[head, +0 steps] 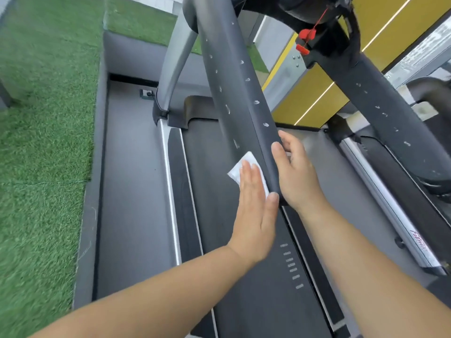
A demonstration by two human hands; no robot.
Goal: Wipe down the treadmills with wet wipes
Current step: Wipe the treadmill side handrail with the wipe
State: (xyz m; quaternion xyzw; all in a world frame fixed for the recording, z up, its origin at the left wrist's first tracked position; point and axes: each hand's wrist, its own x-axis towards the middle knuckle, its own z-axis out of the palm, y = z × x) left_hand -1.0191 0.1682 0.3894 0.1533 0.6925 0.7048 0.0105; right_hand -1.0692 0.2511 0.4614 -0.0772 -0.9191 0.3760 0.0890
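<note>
**Two hands at the rail's lower end**

Two treadmills show: the near one, with its dark belt (pixel 244 252) running under both arms, and a second (pixel 395 181) at the right edge. Green turf (pixel 44 118) lies to the left.

From the near machine's console, a long black rail (pixel 231 93) slopes down toward the person. It is dotted with pale flecks, and I cannot tell whether these are drops or scuffs.

The right hand (pixel 297 172) holds the rail near its lower end, with the thumb across the face and the fingers on the far side.

The left hand (pixel 253 206) is flat, its fingers straight and together. It presses the wipe (pixel 240 164) against the rail's left face, just beside the right thumb.

The wipe looks thin, limp and damp. It should cling to the rail but bunch or slip under a light touch, so a broad flat palm is likely to work better than a pinch. The rail itself looks rigid and smooth, and the other hand can brace against it.
</note>
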